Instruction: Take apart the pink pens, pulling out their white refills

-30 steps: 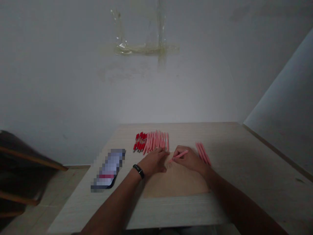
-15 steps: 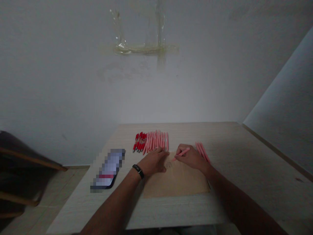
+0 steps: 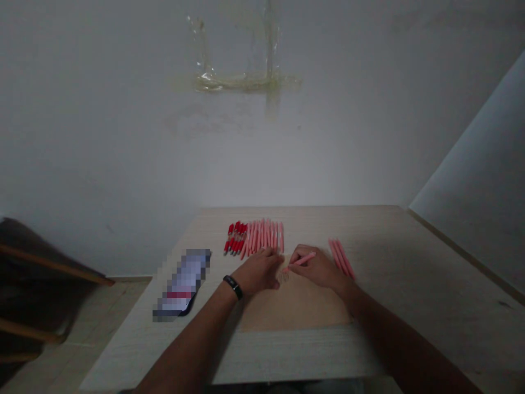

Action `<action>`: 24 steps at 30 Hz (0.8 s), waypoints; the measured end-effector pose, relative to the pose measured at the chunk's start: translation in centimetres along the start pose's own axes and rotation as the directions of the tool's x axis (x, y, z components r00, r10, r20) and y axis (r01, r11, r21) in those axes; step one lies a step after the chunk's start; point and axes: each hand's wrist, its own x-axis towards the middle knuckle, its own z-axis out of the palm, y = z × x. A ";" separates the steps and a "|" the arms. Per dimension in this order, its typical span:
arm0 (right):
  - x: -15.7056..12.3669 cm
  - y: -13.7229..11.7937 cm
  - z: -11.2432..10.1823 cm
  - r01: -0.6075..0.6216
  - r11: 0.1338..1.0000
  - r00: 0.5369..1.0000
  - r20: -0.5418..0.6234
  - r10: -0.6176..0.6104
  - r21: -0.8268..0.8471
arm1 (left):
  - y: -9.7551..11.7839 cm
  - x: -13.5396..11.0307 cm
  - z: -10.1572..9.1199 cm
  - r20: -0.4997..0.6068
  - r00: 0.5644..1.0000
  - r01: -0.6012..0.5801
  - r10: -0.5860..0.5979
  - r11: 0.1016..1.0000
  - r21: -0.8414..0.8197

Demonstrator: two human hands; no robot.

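A sheet of brown paper (image 3: pixel 295 309) lies on the table in front of me, with small dark scribbles near its upper middle. My right hand (image 3: pixel 314 266) is closed round a pink pen (image 3: pixel 305 259), its tip down on the paper by the marks. Flat on the paper's upper left rests my left hand (image 3: pixel 259 271), fingers stretched out and thumb apart, with a black band on the wrist. Just beyond it are a row of pink pens (image 3: pixel 264 235) and a group of red pens (image 3: pixel 234 238). Several more pink pens (image 3: pixel 342 258) lie to the right of my right hand.
A phone (image 3: pixel 182 282), blurred by pixels, lies at the left of the pale wooden table (image 3: pixel 311 353). Behind the table stands a grey wall (image 3: pixel 340 137) with strips of clear tape (image 3: pixel 246 85). A dark chair (image 3: pixel 36 290) with wooden bars is at the far left.
My right hand has moved slightly left and down with the pink pen, its tip now closer to my left hand. My left hand stays in place on the paper.
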 end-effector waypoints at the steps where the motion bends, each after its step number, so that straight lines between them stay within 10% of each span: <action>1: 0.0 0.1 0.0 0.007 1.000 1.000 -0.015 -0.007 -0.007 | 0.0 0.0 0.0 0.003 1.000 0.007 -0.007 1.000 0.003; 24: -0.1 0.4 -1.8 0.021 1.000 1.000 -0.016 -0.021 0.015 | 0.0 -0.1 0.0 0.008 1.000 0.010 -0.010 1.000 -0.013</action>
